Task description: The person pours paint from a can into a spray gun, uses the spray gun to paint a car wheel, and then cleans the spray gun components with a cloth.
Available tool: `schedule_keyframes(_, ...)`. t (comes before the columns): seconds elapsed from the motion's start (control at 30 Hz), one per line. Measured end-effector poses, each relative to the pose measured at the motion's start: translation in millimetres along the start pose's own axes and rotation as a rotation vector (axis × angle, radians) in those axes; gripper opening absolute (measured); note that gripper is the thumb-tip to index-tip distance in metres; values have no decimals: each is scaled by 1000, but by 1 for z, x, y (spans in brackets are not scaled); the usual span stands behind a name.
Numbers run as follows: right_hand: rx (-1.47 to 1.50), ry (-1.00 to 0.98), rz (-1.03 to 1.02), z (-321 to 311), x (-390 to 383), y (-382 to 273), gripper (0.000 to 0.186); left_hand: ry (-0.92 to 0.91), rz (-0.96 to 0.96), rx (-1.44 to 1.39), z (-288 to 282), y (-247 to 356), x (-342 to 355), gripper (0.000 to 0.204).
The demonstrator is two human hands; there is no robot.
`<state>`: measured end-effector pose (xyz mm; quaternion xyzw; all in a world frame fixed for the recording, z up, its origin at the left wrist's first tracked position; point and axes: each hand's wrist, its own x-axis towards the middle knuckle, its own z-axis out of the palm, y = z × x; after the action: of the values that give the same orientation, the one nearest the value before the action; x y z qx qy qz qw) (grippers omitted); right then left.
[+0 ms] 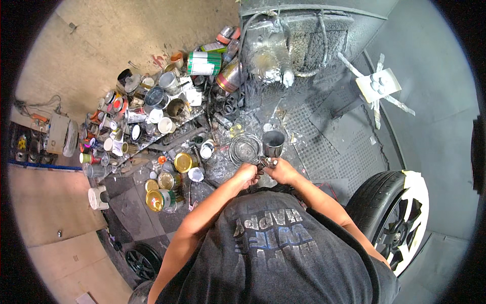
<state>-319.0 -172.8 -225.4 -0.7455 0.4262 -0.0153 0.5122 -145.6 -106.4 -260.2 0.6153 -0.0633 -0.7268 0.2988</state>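
Observation:
Both of my hands are close together in front of my body. My left hand is closed, its fingers curled round something dark that they mostly hide. My right hand grips a small dark metal part between thumb and fingers, right beside the left hand. Just beyond the right hand is a grey cup with a dark inside; I cannot tell whether it joins the metal part. A coil of hose or wire lies left of the cup.
Paint cans, cups and jars crowd the left side. A green-striped can sits farther back. At right stands a tyre on a partly masked wheel. Beyond it, a cross-shaped stand holds a pale board. Another dark wheel is at lower left.

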Motion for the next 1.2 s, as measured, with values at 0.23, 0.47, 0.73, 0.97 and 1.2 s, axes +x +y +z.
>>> schedule_keyframes(0.23,-57,-30,-4,-1,4,-1,32,17,48,-75,3,1,1,9)
schedule_keyframes(0.47,-76,35,13,1,1,4,33,3,-29,124,-9,-1,11,17)
schedule_keyframes(0.73,-17,100,-51,17,16,13,30,-42,-36,50,-28,-6,27,18)
schedule_keyframes(0.97,-28,123,50,12,9,14,40,-61,-71,79,-25,5,38,16)
schedule_keyframes(1.2,43,108,-20,5,1,10,26,-107,-77,125,-28,11,32,27)
